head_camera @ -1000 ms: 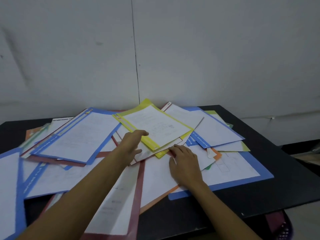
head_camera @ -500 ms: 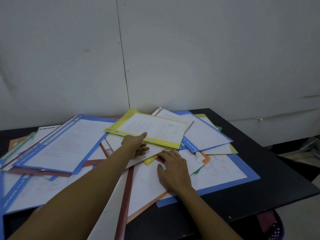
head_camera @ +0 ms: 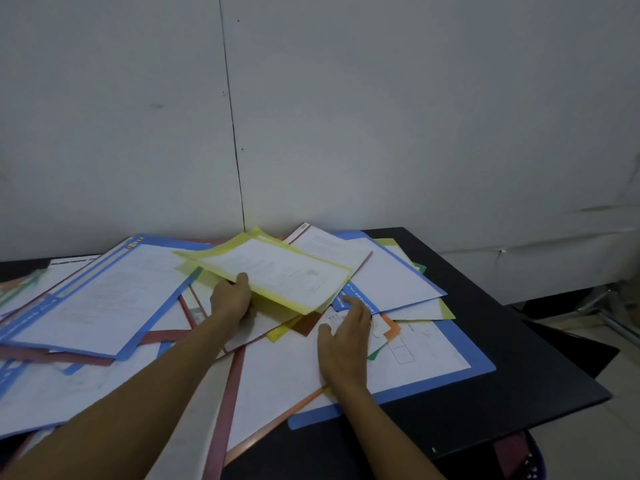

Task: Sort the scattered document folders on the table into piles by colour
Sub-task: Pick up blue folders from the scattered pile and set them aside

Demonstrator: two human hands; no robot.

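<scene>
Document folders in blue, yellow, red, orange and green lie overlapped across a black table (head_camera: 519, 403). My left hand (head_camera: 231, 299) grips the near edge of a yellow folder (head_camera: 277, 271), thumb on top, and that folder is tilted up off the heap. My right hand (head_camera: 346, 336) lies flat with straight fingers on the papers just right of it, fingertips at a blue folder (head_camera: 391, 282). A large blue folder (head_camera: 104, 299) sits at the left, another blue folder (head_camera: 457, 362) at the right front. A red folder (head_camera: 228, 403) runs under my left forearm.
A grey wall stands right behind the table. The table's right edge and front right corner drop to a tiled floor. A purple basket (head_camera: 526, 462) shows below the front right corner. Metal legs lie on the floor at far right.
My left hand closed on the yellow folder's near edge and lifted it off the pile. My right hand slid a little right and forward, staying flat.
</scene>
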